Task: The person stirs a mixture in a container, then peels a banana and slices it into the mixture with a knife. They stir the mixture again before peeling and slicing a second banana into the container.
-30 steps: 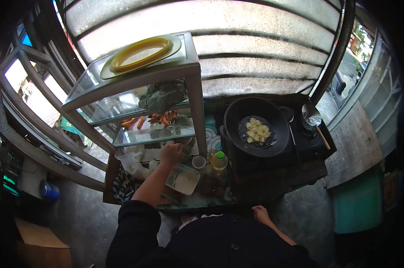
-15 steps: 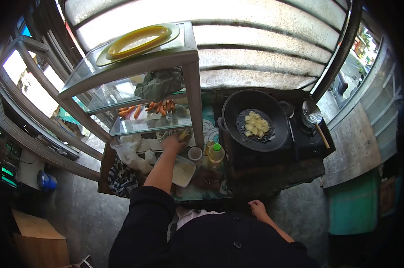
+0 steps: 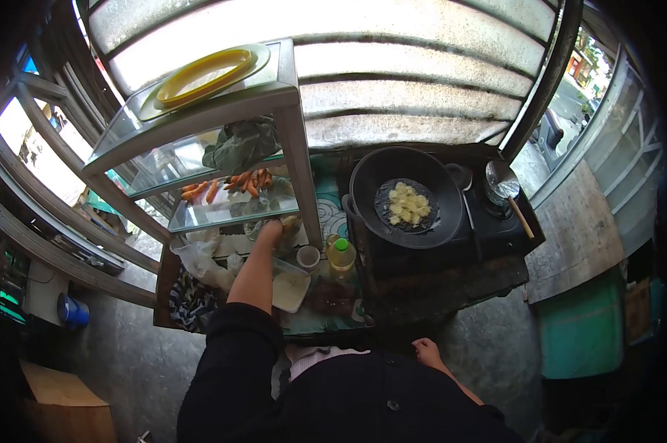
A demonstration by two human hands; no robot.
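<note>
My left hand (image 3: 271, 230) reaches into the lower part of the glass case (image 3: 304, 148), below the shelf with carrots (image 3: 249, 181). Its fingers are hidden there, beside a clear plastic bag. Under my left forearm stands a white tub (image 3: 291, 291) of pale contents, near a small cup (image 3: 308, 257) and a green-capped bottle (image 3: 341, 258). My right hand (image 3: 425, 350) hangs low in front of the stove, its fingers curled and partly seen; what they hold, if anything, is too small to tell. Pale yellow pieces (image 3: 407, 204) lie in oil in the black wok (image 3: 443, 177).
A ladle (image 3: 469, 203) lies right of the wok. On the right burner sits a small metal pan (image 3: 502, 180) with a wooden handle. Yellow and green plates (image 3: 201, 77) top the case. Plastic bags (image 3: 201, 258) and a patterned cloth (image 3: 189, 299) lie at the left.
My left hand has moved deeper into the case, and its fingers have gone out of sight. The whole view has shifted slightly, with the counter appearing further left.
</note>
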